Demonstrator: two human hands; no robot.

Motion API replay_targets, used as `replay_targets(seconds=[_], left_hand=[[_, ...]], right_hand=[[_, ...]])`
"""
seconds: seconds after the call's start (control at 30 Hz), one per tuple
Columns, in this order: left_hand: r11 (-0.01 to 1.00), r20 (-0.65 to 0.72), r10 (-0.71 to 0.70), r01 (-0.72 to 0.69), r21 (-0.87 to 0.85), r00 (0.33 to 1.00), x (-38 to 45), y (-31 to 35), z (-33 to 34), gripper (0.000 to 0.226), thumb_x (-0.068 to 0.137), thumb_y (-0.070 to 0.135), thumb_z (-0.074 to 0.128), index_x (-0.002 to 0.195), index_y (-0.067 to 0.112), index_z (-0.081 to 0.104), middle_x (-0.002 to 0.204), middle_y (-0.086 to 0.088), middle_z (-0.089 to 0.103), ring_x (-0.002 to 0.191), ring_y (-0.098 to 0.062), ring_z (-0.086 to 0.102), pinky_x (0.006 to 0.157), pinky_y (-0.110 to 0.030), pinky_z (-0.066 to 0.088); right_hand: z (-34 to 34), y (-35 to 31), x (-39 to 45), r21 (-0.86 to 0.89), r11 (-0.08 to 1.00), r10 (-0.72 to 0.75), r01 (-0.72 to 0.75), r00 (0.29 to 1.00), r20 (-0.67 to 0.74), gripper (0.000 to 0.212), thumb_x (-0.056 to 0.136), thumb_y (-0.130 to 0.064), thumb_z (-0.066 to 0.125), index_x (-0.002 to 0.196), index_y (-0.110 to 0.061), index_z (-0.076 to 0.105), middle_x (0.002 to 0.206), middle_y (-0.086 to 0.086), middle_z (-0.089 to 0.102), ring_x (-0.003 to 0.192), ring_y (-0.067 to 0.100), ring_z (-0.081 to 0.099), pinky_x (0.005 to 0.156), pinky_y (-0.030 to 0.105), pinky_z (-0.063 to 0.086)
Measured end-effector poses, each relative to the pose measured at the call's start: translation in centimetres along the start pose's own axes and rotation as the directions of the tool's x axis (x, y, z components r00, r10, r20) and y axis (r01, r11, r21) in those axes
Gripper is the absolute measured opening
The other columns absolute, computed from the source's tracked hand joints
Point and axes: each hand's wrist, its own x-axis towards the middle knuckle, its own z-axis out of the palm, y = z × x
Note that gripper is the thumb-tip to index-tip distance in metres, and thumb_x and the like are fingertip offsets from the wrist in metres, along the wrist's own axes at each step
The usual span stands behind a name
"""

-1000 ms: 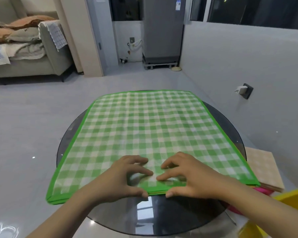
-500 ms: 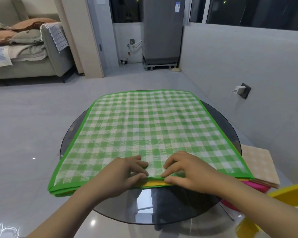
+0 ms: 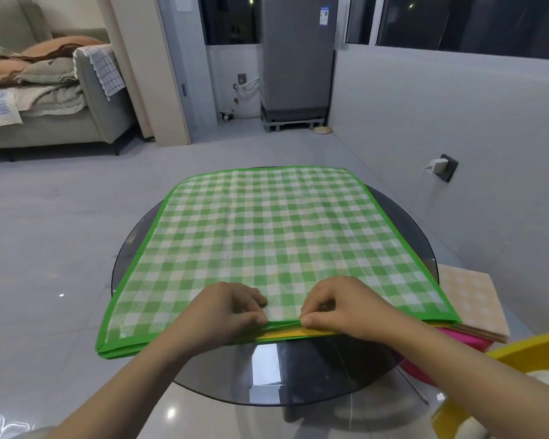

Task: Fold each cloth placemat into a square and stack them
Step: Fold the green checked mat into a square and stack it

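Note:
A green-and-white checked placemat (image 3: 267, 236) with a green border lies flat on top of a pile of mats on the round dark glass table (image 3: 403, 210). My left hand (image 3: 225, 315) and my right hand (image 3: 339, 308) sit side by side at the middle of its near edge. Each pinches that edge between thumb and curled fingers, lifting it slightly. Under the raised edge a yellow mat (image 3: 295, 334) shows. More green mat edges (image 3: 121, 351) stick out at the near left corner.
A peach checked folded mat (image 3: 469, 302) lies on a low stand to the right of the table, with pink cloth (image 3: 463, 340) beneath it. A yellow chair back (image 3: 526, 346) is at the lower right. A sofa (image 3: 102, 115) and a fridge (image 3: 297, 58) stand far behind.
My fingers went from resting flat on the mat to pinching its near edge. The edge has lifted a little and the yellow mat beneath has come into sight.

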Motion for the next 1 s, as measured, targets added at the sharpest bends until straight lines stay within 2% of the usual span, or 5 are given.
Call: replay_targets(seconds=[0.2, 0.5, 0.67, 0.8, 1.0], left_hand=[[0.989, -0.096, 0.067, -0.054, 0.136, 0.993, 0.0, -0.2, 0.7, 0.013, 0.086, 0.03, 0.064, 0.074, 0.033, 0.062, 0.092, 0.017, 0.067, 0.089, 0.0, 0.06, 0.082, -0.03, 0.05], [0.913, -0.122, 0.145, -0.086, 0.4, 0.982, -0.1, 1.5, -1.0, 0.027, 0.093, 0.042, 0.05, 0.09, 0.024, 0.07, 0.078, 0.003, 0.07, 0.071, -0.014, 0.06, 0.062, -0.029, 0.041], [0.932, -0.008, 0.113, -0.103, 0.348, 0.994, -0.5, 3.9, -3.5, 0.023, 0.09, 0.043, 0.056, 0.075, 0.027, 0.064, 0.055, 0.01, 0.053, 0.05, -0.001, 0.05, 0.046, -0.015, 0.032], [0.974, 0.108, 0.055, -0.077, 0.213, 0.993, -1.0, 5.4, -5.5, 0.021, 0.087, 0.042, 0.061, 0.073, 0.027, 0.065, 0.053, 0.007, 0.055, 0.042, -0.005, 0.05, 0.046, -0.019, 0.041], [0.939, -0.027, 0.122, -0.107, 0.328, 0.992, 0.7, 6.0, -6.7, 0.026, 0.086, 0.045, 0.06, 0.069, 0.027, 0.064, 0.056, 0.008, 0.061, 0.054, -0.007, 0.056, 0.053, -0.024, 0.044]], right_hand=[[-0.6, 0.4, 0.0, 0.013, 1.0, 0.022, -0.022, 0.999, 0.025, 0.005, 0.08, -0.033, 0.07, 0.079, -0.03, 0.074, 0.084, -0.018, 0.066, 0.084, -0.005, 0.06, 0.075, 0.013, 0.044], [-1.2, -1.0, -0.3, -0.48, 0.877, -0.08, -0.026, 0.977, -0.198, 0.023, 0.098, -0.037, 0.039, 0.103, -0.022, 0.056, 0.06, -0.01, 0.048, 0.055, 0.012, 0.042, 0.05, 0.021, 0.028], [-3.4, -2.7, -0.9, -0.611, 0.792, -0.12, -0.011, 0.978, -0.173, 0.023, 0.099, -0.039, 0.036, 0.104, -0.025, 0.054, 0.074, -0.003, 0.062, 0.063, 0.015, 0.044, 0.06, 0.03, 0.029], [-5.4, -4.1, -1.9, -0.561, 0.826, -0.143, 0.048, 0.982, -0.126, 0.021, 0.096, -0.039, 0.042, 0.102, -0.026, 0.057, 0.053, -0.01, 0.042, 0.051, 0.005, 0.038, 0.052, 0.016, 0.024], [-7.2, -4.4, -1.2, -0.554, 0.832, -0.169, 0.022, 0.962, -0.216, 0.022, 0.093, -0.041, 0.046, 0.111, -0.031, 0.054, 0.092, -0.015, 0.061, 0.091, 0.012, 0.057, 0.067, 0.026, 0.033]])
